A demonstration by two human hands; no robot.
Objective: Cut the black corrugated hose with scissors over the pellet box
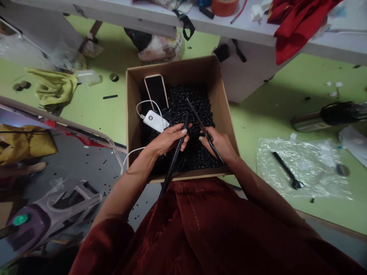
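My left hand is closed round a black corrugated tube, its thumb pressing near the upper end. The tube slants down over the box's near edge toward my lap. In my right hand is a long, narrow dark tool, apparently scissors, pointing up and to the left; its handle is partly hidden by the fingers. The scissors and tube are apart. Both hands are over a cardboard box holding a heap of short black pieces.
Inside the box lie a phone and a white power bank with a cable. To the right are a plastic bag, a black strip and a metal flask. A yellow cloth lies left. A white tabletop spans the far side.
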